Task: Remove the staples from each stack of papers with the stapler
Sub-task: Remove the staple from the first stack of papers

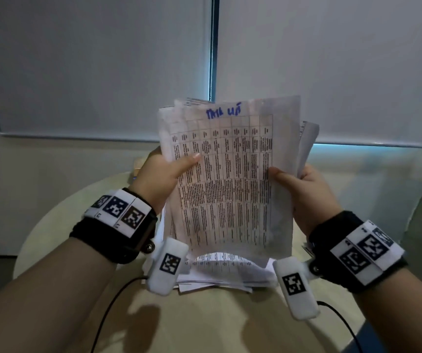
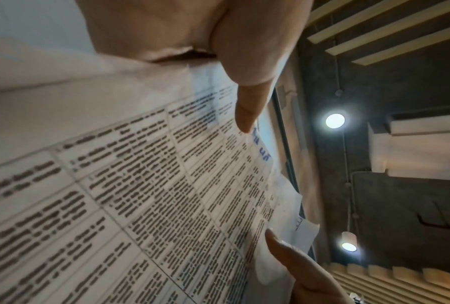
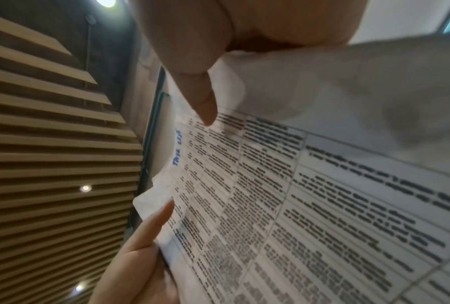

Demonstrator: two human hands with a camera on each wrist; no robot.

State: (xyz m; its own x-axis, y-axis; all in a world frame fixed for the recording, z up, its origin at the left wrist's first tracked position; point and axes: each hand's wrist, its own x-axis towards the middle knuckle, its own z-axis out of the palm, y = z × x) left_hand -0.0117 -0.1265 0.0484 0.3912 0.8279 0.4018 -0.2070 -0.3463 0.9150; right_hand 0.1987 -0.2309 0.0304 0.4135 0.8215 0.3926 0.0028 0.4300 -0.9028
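A stack of papers point(image 1: 227, 179) printed with a table and blue handwriting at the top stands upright above the round table. My left hand point(image 1: 165, 171) grips its left edge, thumb on the front sheet. My right hand point(image 1: 304, 187) grips the right edge the same way. In the left wrist view the stack of papers point(image 2: 146, 197) fills the frame under my left thumb point(image 2: 247, 115). The right wrist view shows the same stack of papers point(image 3: 309, 205) under my right thumb point(image 3: 206, 107). No stapler and no staple are visible.
More loose printed sheets point(image 1: 220, 271) lie on the pale round table point(image 1: 205, 322) beneath the held stack. A small brownish object point(image 1: 137, 169) sits at the table's far edge, behind my left hand. Grey window blinds point(image 1: 90, 64) hang behind. Cables trail from both wrist cameras.
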